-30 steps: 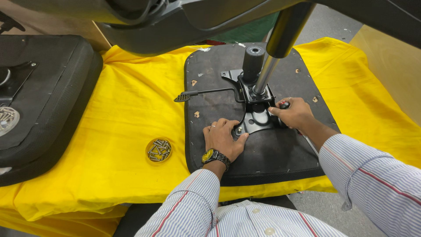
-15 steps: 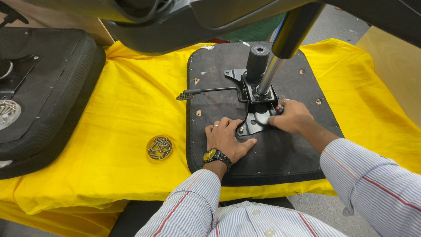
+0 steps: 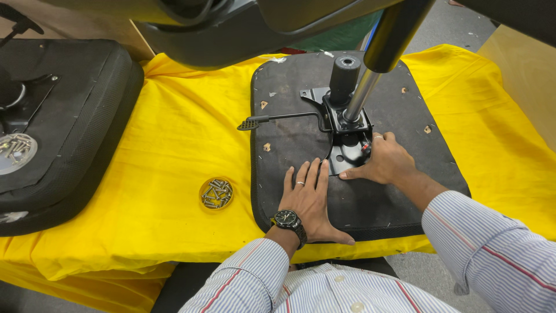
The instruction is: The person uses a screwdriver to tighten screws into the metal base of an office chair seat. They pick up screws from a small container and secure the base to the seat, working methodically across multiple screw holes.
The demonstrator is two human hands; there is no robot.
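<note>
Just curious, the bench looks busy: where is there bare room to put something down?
The yellow cloth lies bare between the black cushion and the seat base, above the screw dish. It is crowded at the metal bracket, where the right hand rests; the left hand lies flat just below.

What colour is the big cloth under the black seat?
The cloth is bright yellow, plain, with no pattern. The head view shows it best.

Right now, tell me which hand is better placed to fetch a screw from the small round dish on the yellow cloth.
Left. The left hand lies flat on the black seat base, at its edge nearest the dish of screws. The right hand is farther off, fingers on the metal bracket.
</note>
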